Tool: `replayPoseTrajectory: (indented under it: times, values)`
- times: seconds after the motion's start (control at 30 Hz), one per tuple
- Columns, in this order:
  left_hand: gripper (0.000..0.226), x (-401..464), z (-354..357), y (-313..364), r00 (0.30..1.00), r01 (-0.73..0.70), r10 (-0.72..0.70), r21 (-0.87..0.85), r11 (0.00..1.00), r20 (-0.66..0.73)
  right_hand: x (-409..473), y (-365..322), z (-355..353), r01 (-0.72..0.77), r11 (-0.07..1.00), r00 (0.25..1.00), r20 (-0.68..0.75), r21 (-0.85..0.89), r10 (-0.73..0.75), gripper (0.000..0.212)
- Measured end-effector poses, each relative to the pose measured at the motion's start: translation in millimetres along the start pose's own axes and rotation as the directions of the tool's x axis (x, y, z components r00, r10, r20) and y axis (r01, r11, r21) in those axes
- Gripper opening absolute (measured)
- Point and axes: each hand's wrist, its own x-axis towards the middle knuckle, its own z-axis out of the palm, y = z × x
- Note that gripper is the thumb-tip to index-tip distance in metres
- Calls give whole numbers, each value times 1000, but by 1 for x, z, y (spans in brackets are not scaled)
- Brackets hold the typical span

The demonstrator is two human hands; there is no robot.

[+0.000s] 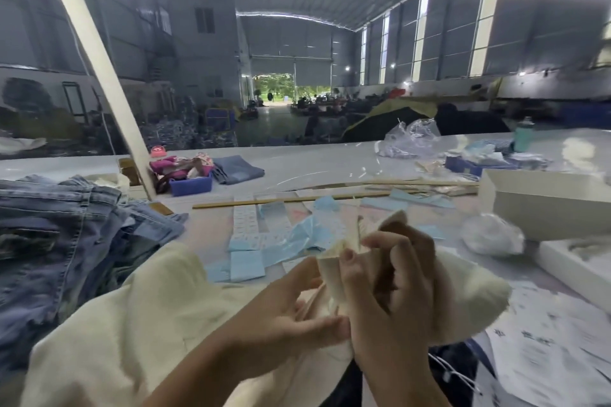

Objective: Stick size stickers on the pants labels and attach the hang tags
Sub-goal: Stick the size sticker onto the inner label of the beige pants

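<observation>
From the head view, our left hand (281, 317) and right hand (390, 277) pinch cream hang tags (330, 269) above the cream pants (132, 324), near the sticker sheets (246, 225). Attaching seems underway; next we likely need to thread the tag string through.

Long pale glossy work table (330, 165). Heap of blue denim jeans (59, 235) at its left. Cream cloth garment (139, 317) spread at the near edge. Light blue and white sticker sheets (251, 241) scattered mid-table, behind them a thin wooden stick (274, 201). Small blue plastic bin (191, 186) further back. White cardboard box (545, 205) right, crumpled clear plastic bag (489, 235) beside it.
</observation>
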Motion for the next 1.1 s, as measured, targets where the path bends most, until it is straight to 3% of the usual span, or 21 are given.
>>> replayPoseTrajectory:
  times: [0.13,0.27,0.33,0.4,0.47,0.53,0.63,0.7,0.73,0.77,0.8,0.87,0.9,0.93,1.0,1.03,1.1]
  values:
    - [57,2,19,-7,997,53,-64,258,965,37,-9,29,-15,-133,966,984,85,-221,155,33]
    - [21,11,47,-11,959,37,145,616,787,-243,-14,54,-33,-379,861,911,29,-341,412,41]
    - [13,17,52,-10,917,90,197,660,745,-347,-13,57,-38,-500,783,840,13,-371,543,51]
    - [7,21,50,-5,875,117,193,579,807,-445,-11,55,-39,-517,770,826,18,-373,563,58]
    - [9,20,41,1,781,123,168,411,903,-602,-9,54,-39,-492,803,852,3,-337,523,49]
    - [14,20,26,7,634,101,121,238,966,-763,-9,54,-39,-392,876,916,-34,-280,399,39]
    - [9,20,2,13,382,69,157,198,978,-911,-11,42,-35,-63,968,998,-7,-241,63,27]
    - [5,21,4,17,337,-15,193,199,980,-922,-14,35,-29,122,972,992,66,-200,-111,24]
    - [5,22,12,16,374,-69,189,176,982,-908,-14,34,-28,157,966,985,104,-204,-138,25]
    - [8,22,21,12,457,-117,177,139,983,-872,-13,34,-28,154,952,985,115,-266,-127,22]
    - [10,23,30,7,586,-133,173,116,984,-791,-9,36,-30,104,924,990,124,-367,-62,17]
    - [25,23,45,-8,866,-54,178,268,962,-467,1,41,-39,-89,792,945,199,-604,258,12]
    - [36,23,52,-18,955,-45,154,386,921,-255,7,44,-47,-121,690,880,245,-714,407,12]
    - [48,22,58,-27,989,-50,111,496,867,-95,13,46,-54,-110,600,813,275,-793,513,16]
    - [69,24,67,-38,996,-15,65,646,763,-54,23,46,-68,-109,488,727,265,-866,634,19]
    - [75,26,70,-42,993,15,68,680,733,-94,27,45,-75,-118,477,735,247,-871,631,17]
    - [77,29,77,-43,983,52,95,735,676,-156,30,44,-83,-105,576,866,211,-811,454,11]
